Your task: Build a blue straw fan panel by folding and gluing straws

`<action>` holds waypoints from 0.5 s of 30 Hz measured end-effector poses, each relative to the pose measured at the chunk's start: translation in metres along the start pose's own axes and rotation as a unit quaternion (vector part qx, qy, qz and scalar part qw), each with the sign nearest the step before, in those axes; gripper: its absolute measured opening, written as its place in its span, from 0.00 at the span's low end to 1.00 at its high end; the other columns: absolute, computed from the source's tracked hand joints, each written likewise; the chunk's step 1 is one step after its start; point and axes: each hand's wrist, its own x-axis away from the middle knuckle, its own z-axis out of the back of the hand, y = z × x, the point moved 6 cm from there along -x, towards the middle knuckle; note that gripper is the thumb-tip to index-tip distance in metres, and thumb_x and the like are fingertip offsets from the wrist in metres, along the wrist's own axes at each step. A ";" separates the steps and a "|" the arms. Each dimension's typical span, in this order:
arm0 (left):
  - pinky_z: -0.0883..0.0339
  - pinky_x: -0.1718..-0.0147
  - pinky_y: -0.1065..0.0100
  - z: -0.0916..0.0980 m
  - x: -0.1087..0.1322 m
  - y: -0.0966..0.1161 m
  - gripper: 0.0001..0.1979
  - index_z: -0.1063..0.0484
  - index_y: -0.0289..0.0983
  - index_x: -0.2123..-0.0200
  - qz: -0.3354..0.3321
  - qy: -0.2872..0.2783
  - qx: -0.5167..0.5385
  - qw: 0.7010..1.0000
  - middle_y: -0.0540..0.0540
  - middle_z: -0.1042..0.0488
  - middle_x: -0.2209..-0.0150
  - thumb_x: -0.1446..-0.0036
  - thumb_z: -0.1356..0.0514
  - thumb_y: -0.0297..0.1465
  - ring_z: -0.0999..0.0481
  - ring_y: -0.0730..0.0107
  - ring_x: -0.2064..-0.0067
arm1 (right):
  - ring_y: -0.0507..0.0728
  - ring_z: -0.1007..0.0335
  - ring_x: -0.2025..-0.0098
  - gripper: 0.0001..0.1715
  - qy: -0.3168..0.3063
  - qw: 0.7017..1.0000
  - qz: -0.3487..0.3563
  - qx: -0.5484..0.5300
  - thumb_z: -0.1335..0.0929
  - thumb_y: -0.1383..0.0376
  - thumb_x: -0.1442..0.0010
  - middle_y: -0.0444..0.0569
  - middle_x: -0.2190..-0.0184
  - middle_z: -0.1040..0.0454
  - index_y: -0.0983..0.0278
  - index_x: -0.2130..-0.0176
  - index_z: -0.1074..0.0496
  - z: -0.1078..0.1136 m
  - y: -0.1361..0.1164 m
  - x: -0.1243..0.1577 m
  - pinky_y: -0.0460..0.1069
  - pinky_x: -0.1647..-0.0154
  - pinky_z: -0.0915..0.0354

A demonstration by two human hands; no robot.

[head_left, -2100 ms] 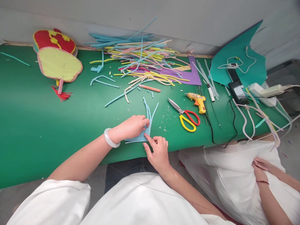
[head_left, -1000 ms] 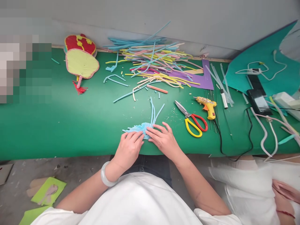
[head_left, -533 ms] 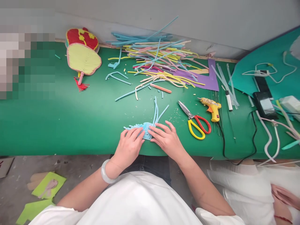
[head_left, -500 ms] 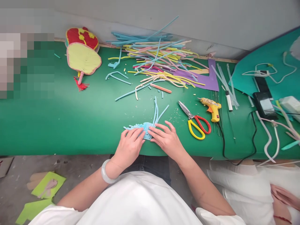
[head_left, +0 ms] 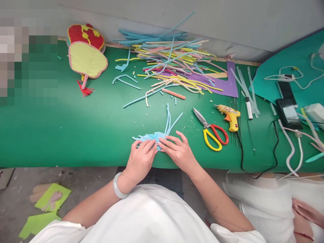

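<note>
A pale blue fan-shaped piece made of pipe cleaners [head_left: 151, 136] lies at the table's near edge, its strips side by side. A few long blue pipe cleaners [head_left: 168, 122] stick up from its right side. My left hand [head_left: 143, 152] holds the lower left part, fingers bent together over the strips. My right hand [head_left: 177, 148] grips the lower right part with its fingertips, the outer fingers slightly raised. Both sets of fingertips nearly meet at the middle of the piece and hide its lower part.
Right of my hands lie scissors [head_left: 212, 134] and a yellow glue gun [head_left: 231, 118] with a black cord. Beyond is a heap of coloured pipe cleaners [head_left: 172, 57]. A yellow fan [head_left: 87, 60] lies at the back left. Another person's hand [head_left: 307, 211] rests at lower right.
My right fingertips have shifted slightly left and inward over the blue piece. My left hand has barely moved. The view has tilted a little.
</note>
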 end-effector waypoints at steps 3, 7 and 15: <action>0.40 0.49 0.52 -0.001 0.000 0.002 0.11 0.25 0.38 0.53 0.008 0.022 0.002 1.000 0.42 0.21 0.49 0.34 0.44 0.26 0.22 0.59 0.50 | 0.57 0.30 0.42 0.20 -0.002 1.000 -0.006 -0.005 0.33 0.67 0.32 0.42 0.45 0.24 0.52 0.43 0.28 -0.001 0.001 0.001 0.64 0.31 0.49; 0.40 0.49 0.53 0.000 0.000 0.004 0.09 0.25 0.37 0.54 0.017 0.050 0.001 0.999 0.43 0.19 0.51 0.34 0.43 0.26 0.21 0.61 0.51 | 0.56 0.30 0.43 0.21 0.000 1.000 -0.010 0.000 0.33 0.66 0.32 0.41 0.44 0.24 0.51 0.42 0.29 0.000 0.000 0.001 0.64 0.30 0.50; 0.41 0.46 0.51 -0.002 0.001 0.003 0.11 0.26 0.39 0.52 0.022 0.053 0.011 0.998 0.43 0.20 0.50 0.35 0.44 0.24 0.21 0.60 0.51 | 0.56 0.29 0.44 0.23 0.005 1.000 -0.025 -0.008 0.33 0.66 0.32 0.41 0.45 0.23 0.49 0.40 0.31 0.000 -0.001 0.000 0.64 0.31 0.50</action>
